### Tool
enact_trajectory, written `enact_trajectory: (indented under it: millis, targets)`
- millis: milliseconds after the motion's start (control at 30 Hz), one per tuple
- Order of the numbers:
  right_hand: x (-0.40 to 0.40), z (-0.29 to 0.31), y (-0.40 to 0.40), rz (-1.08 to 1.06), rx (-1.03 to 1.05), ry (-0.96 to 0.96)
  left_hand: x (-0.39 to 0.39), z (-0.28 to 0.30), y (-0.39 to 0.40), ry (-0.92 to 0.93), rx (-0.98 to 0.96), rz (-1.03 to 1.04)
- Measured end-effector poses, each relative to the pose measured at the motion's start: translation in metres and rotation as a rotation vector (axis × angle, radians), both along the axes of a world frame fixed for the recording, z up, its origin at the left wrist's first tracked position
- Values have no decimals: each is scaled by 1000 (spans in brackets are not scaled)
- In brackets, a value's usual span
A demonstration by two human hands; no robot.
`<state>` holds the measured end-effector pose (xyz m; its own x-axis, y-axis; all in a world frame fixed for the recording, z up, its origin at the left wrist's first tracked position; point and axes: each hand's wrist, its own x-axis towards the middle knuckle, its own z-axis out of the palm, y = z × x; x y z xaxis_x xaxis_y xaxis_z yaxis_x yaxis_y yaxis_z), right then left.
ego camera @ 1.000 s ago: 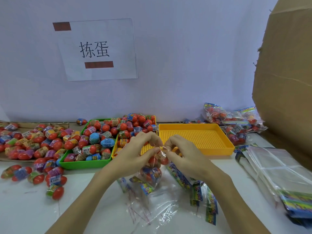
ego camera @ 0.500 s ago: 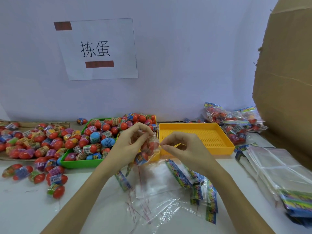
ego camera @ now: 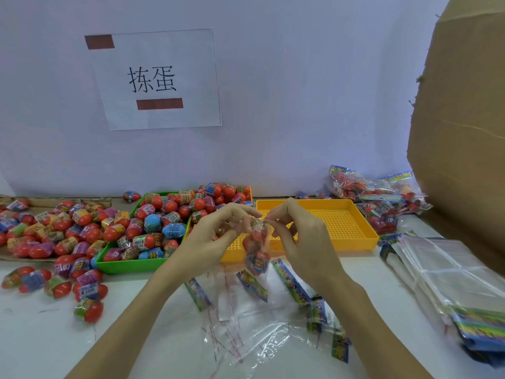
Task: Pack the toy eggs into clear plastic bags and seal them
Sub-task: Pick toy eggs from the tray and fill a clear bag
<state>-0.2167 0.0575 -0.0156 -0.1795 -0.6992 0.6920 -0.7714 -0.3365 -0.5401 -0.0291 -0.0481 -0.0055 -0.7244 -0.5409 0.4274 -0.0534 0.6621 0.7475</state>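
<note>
A clear plastic bag of toy eggs (ego camera: 257,244) hangs upright between my hands, above the table's middle. My left hand (ego camera: 216,236) pinches the bag's top from the left, and my right hand (ego camera: 300,236) pinches the same top edge from the right. Red eggs show through the plastic. Loose toy eggs fill a green tray (ego camera: 128,262) to the left, and more eggs (ego camera: 52,231) lie on cardboard and on the table beside it. Empty clear bags (ego camera: 246,324) with printed headers lie flat under my hands.
An orange perforated tray (ego camera: 341,222) sits behind my right hand. Filled bags (ego camera: 377,195) are piled at the back right. A stack of unused bags (ego camera: 448,280) lies at the right. A large cardboard box (ego camera: 464,132) stands at the right edge. A paper sign (ego camera: 155,77) hangs on the wall.
My right hand moved back to the bag's top after coming away from it. The bag now hangs straighter between both hands, slightly right of where my left hand held it.
</note>
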Motion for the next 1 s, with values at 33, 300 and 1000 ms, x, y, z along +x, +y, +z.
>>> enact_trajectory:
  millis: [33, 300, 1000]
  targets:
    - [0, 0, 0, -14, -11, 23, 0, 0, 1, 8, 28, -8]
    - [3, 0, 1, -119, -40, 36, -5, 0, 8, -14, 27, -58]
    - [-2, 4, 0, 191, -35, -458, -13, -8, 4, 253, 410, 113]
